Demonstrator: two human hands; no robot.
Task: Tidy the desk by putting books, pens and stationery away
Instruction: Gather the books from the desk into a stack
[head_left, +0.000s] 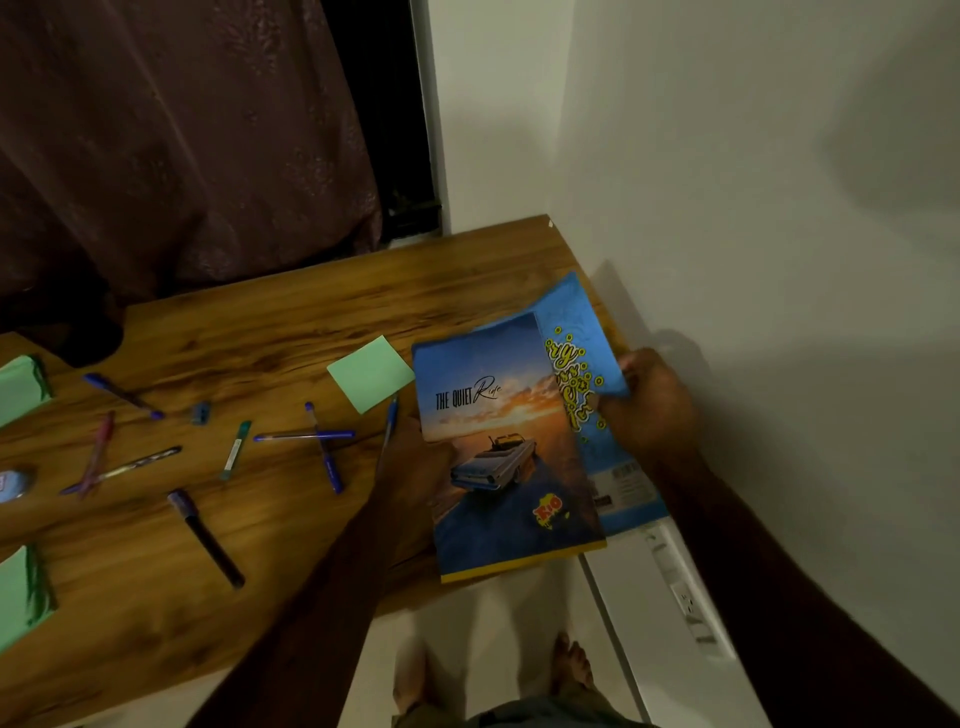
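Dimly lit home study corner — a wood-grain desk (260, 322) sits in the angle of plain white walls (753, 182), with a dark patterned curtain (182, 145) hanging beside a window frame (427, 104). Ballpoint pens (304, 435), a green sticky-note pad (370, 379), a sunset-cover notebook (498, 457) and a blue notebook (576, 322) mark it as a place for schoolwork. A person's bare feet (571, 660) on the pale floor (467, 613) and a white socket strip (680, 587) low on the wall point to a lived-in room — a house rather than a workplace.
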